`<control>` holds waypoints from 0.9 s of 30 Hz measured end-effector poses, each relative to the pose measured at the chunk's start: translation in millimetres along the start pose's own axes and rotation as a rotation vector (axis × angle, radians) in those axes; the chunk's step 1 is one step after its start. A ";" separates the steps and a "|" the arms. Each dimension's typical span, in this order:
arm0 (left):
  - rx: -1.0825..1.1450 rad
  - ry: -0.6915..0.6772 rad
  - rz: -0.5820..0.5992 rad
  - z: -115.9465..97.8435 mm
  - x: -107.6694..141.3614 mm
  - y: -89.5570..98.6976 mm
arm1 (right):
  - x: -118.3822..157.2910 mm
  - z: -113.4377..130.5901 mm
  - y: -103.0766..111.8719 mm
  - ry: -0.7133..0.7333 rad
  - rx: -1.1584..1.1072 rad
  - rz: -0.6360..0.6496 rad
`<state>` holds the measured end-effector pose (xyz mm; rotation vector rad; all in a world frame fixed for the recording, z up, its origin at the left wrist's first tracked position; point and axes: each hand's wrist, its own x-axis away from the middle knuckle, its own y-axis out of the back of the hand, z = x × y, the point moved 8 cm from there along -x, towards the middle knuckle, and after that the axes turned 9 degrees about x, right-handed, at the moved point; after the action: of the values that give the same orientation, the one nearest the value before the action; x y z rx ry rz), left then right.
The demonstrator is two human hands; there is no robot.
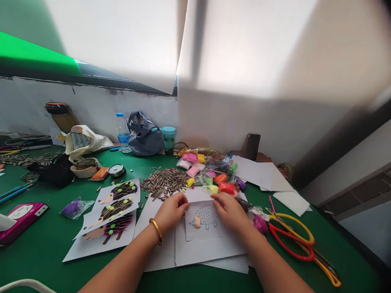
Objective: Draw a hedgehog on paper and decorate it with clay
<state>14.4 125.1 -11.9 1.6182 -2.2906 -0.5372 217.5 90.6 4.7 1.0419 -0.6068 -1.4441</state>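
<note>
On the green table (42, 260), the hedgehog drawing (207, 213) lies over white paper (210, 252). Left hand (172, 211) pinches its upper corner; whether right hand (230, 211) also grips, I cannot tell. Light, even holding should keep the pale piece (197, 221) undisturbed.

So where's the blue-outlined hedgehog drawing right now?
The drawing sits below and slightly right of centre in the head view, between the left hand and right hand.

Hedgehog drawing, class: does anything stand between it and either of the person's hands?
Nothing visible does. The left hand and right hand are at the upper part of the hedgehog drawing, fingers on its paper. The beige lump lies on the drawing, between the hands but blocking neither.
</note>
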 end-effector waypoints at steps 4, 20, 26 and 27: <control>-0.263 -0.115 -0.065 -13.2 7.1 1.7 | 1.5 6.1 -7.5 0.002 0.081 0.067; -0.477 -0.280 0.166 -26.1 28.6 -23.7 | 20.3 33.9 -14.4 0.174 0.024 0.070; -0.428 -0.358 0.233 -26.4 44.1 -21.3 | 38.4 36.4 -17.3 0.240 -0.048 0.176; -0.438 -0.362 0.252 -27.0 45.9 -21.3 | 39.8 38.5 -15.9 0.254 -0.038 0.179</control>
<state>28.9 71.7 3.2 1.0749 -2.3443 -1.2462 180.2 47.0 -0.9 1.0913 -0.4741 -1.1420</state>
